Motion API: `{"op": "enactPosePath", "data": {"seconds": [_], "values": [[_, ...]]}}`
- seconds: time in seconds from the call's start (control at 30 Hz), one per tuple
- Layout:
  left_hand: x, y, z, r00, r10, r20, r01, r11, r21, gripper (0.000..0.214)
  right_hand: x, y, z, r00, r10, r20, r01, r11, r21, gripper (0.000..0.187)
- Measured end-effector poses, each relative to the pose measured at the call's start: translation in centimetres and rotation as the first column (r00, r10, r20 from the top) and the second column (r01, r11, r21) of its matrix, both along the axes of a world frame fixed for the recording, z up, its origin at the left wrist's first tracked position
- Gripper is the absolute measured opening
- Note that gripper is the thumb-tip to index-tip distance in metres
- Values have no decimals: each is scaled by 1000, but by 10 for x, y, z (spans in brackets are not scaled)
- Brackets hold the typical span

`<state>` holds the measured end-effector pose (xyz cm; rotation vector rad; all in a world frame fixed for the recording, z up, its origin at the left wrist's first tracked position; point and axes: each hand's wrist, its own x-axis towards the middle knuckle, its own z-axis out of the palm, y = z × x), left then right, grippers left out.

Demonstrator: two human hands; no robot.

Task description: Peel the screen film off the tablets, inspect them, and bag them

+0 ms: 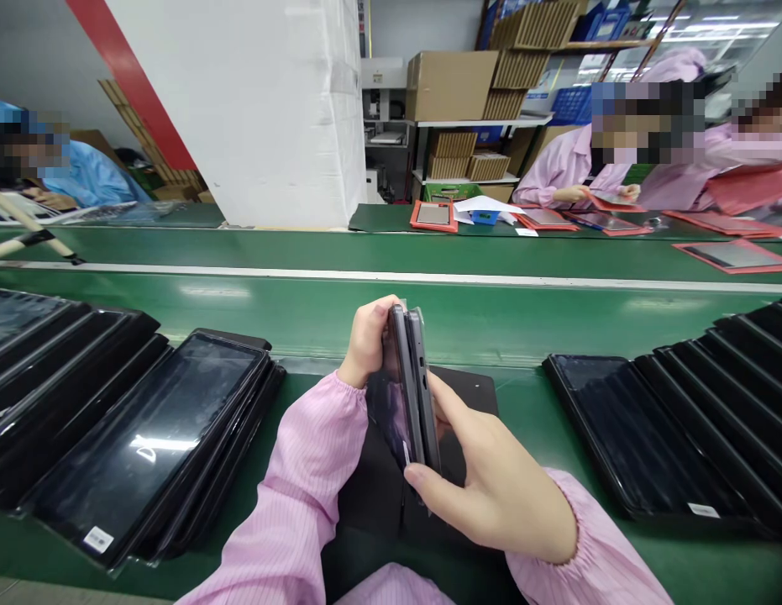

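Note:
Two dark tablets [411, 391] are held upright, edge toward me, pressed close with a narrow gap between them. Small ports show along the edge of the right one, and clear film sticks out at the top corner. My left hand [364, 338] is closed around the far end of the pair. From the right, my right hand [491, 470] grips the near end, thumb across the edge and fingers behind. Beneath them a flat black case or mat [472, 393] lies on the green bench, partly hidden by my hands and sleeves.
Stacked tablets [151, 420] in black covers lean at the left; another overlapping row [642, 437] fills the right. Beyond runs a green conveyor [302, 252] with a pale rail. Co-workers sit across it, near red-framed panels [434, 215]. A white pillar [252, 109] and shelved cartons stand behind.

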<state>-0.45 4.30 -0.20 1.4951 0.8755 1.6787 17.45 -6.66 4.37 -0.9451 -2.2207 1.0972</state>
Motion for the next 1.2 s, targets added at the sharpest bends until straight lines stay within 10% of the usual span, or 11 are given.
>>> {"op": "enactPosePath", "data": {"seconds": [0.37, 0.63, 1.2], "values": [[-5, 17, -6, 996, -15, 92, 20, 999, -45, 68, 12, 13, -6, 980, 191, -53, -193, 981, -22, 122], [-1, 7, -3, 998, 60, 31, -60, 998, 11, 69, 11, 19, -8, 980, 143, -139, -153, 986, -60, 91], [8, -24, 1, 946, -108, -304, 181, 958, 222, 72, 17, 13, 1, 989, 118, -89, -127, 987, -102, 83]]}}
